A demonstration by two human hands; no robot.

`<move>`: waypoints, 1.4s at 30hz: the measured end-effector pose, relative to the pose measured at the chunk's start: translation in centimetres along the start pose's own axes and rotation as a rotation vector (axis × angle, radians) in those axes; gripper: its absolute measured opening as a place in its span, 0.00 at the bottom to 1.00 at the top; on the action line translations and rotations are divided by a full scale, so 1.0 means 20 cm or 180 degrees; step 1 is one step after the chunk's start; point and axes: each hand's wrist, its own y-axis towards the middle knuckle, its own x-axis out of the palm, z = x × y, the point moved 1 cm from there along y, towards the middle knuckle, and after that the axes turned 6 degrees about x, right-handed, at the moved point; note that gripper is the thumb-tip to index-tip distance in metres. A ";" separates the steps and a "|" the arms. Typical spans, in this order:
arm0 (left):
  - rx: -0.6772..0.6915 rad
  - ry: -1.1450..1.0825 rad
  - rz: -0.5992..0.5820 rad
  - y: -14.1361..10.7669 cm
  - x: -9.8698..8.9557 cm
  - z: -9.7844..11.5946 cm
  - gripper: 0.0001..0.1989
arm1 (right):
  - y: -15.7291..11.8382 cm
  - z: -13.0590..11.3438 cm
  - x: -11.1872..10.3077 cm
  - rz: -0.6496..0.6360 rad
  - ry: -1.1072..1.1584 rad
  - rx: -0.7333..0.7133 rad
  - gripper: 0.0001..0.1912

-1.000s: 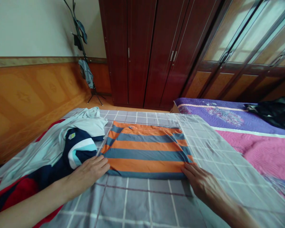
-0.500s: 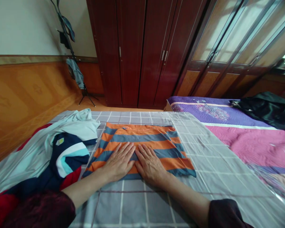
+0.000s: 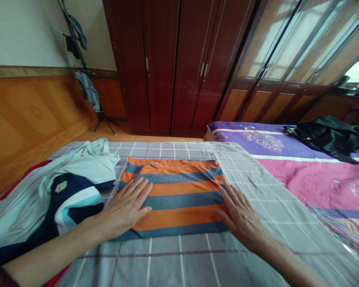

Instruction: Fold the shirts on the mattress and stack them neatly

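Shirt (image 3: 179, 202) with orange and gray stripes lies flat on a checked sheet (image 3: 164, 269), low in the middle of the frame. The left hand (image 3: 128, 208) and right hand (image 3: 241, 212) are open flat over its sides, gripping nothing. Other clothes (image 3: 86, 164) sit at left.

Grey checked sheet (image 3: 167, 265) carries a striped shirt (image 3: 179, 201) and a heap of clothes (image 3: 52, 215)

The sheet, crossed by white and thin dark reddish lines, reaches out on every side of the shirt, with wrinkles to the shirt's right. The orange and grey-blue shirt lies flat, directly on it. Left of the shirt sits the loose heap: a pale garment (image 3: 86, 157), navy cloth with a white and light-blue band, and red cloth (image 3: 25, 173) showing along its edges. Well to the shirt's right, a purple-and-pink quilt (image 3: 287, 179) bears a crumpled black garment (image 3: 329, 133).
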 end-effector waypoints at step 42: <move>-0.1541 -0.0215 0.1155 0.44 0.17 -0.37 0.09 | 0.69 0.22 0.30 0.0168 0.0674 0.0957 0.12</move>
